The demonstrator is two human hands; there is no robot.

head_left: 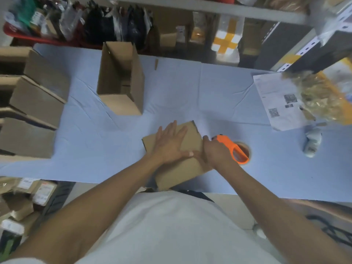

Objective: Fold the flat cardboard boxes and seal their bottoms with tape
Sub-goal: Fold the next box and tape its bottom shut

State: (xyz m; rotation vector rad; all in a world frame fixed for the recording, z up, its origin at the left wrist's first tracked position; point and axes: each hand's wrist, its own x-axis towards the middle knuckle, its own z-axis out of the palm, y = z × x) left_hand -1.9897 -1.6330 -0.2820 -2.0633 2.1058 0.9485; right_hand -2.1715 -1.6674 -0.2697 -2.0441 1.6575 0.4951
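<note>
Left hand lies flat, fingers spread, pressing the box flaps closed; right hand grips the orange tape dispenser; flaps should stay flush while taping.

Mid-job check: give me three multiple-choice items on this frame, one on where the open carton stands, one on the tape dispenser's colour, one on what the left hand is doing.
1. Where does the open carton stand on the table?
A. Beyond the hands, toward the shelves
B. At the near table edge
C. On the printed sheet

2. What colour is the tape dispenser?
A. Blue
B. Orange
C. Green

3. What is the left hand doing?
A. Gripping the dispenser
B. Hanging idle off the table
C. Pressing flat on the box being sealed

Answers:
1 A: it sits farther back than the box being sealed.
2 B: its frame is bright orange in the right hand.
3 C: the fingers lie straight and spread on the cardboard.
</note>
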